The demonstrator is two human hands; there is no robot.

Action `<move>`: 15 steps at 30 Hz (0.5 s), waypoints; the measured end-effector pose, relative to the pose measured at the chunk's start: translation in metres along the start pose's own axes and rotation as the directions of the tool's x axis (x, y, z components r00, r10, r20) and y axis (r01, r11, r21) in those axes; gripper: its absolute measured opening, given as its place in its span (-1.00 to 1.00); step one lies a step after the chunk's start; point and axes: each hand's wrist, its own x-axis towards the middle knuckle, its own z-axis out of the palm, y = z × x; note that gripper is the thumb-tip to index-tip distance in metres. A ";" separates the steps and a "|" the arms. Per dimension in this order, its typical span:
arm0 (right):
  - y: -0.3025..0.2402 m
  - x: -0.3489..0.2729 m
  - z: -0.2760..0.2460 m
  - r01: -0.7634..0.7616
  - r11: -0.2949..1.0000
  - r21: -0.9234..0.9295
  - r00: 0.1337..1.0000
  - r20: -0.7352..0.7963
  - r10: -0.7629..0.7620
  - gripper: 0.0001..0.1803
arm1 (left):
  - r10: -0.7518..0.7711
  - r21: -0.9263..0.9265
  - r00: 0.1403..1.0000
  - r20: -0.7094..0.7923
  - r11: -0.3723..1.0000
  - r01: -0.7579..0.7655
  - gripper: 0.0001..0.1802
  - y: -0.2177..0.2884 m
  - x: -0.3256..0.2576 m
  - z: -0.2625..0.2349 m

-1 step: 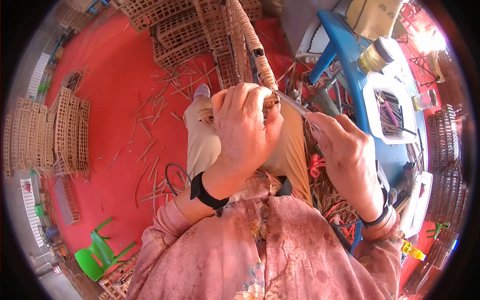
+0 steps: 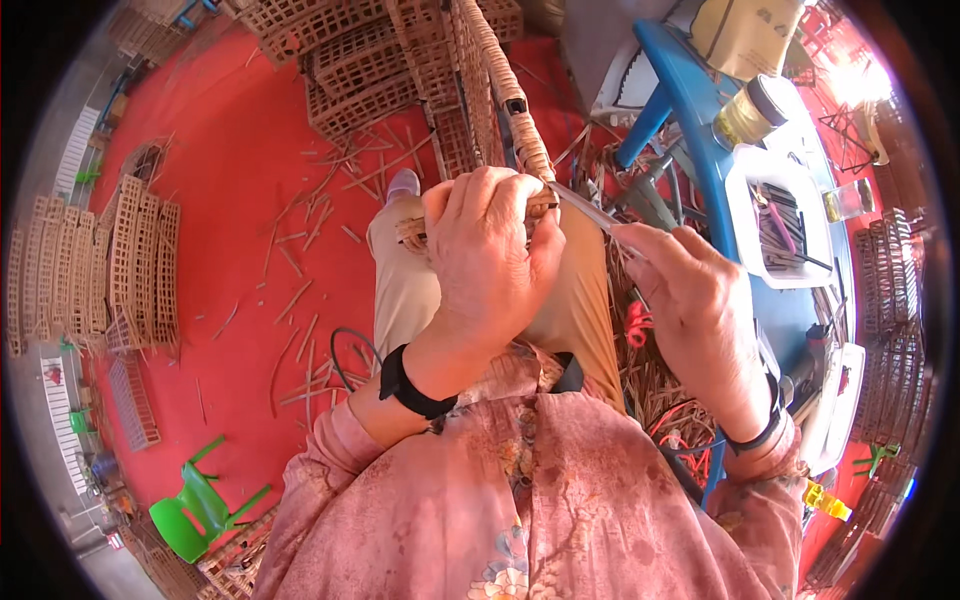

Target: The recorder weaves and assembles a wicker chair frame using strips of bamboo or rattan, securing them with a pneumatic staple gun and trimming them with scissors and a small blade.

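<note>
Between my knees stands a woven rattan basket, its upper edge a thick rim wrapped in pale cane. My left hand is closed over the near end of this basket, its fingers curled over the top and its thumb on the right side. Most of what lies under the palm is hidden. From the right, my right hand grips a narrow flat metal blade; the handle is out of sight inside the fist. The blade's tip meets the wrapped rim beside my left fingertips.
On the right, a blue stool bears a white tray of tools and a lidded jar. Stacked woven panels stand at left, more baskets ahead. Cane scraps litter the red floor. A green chair is at lower left.
My right hand has shifted very slightly to the right. The blade's tip stays at the rim, and my left hand keeps its grip.
</note>
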 end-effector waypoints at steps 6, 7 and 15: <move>0.004 0.017 -0.015 -0.005 0.993 0.118 1.000 0.016 0.003 -0.72 | -0.023 -0.032 0.997 0.073 0.999 0.026 -0.81 0.001 0.003 -0.006; 0.004 0.020 -0.019 -0.004 0.993 0.120 0.999 0.046 -0.002 -0.74 | -0.026 -0.037 0.996 0.080 0.999 0.029 -0.82 0.001 0.004 -0.006; 0.013 0.062 -0.047 -0.038 0.979 0.201 0.966 0.257 -0.015 -0.78 | 0.014 -0.053 0.988 0.156 0.999 -0.006 -0.87 0.000 0.010 -0.011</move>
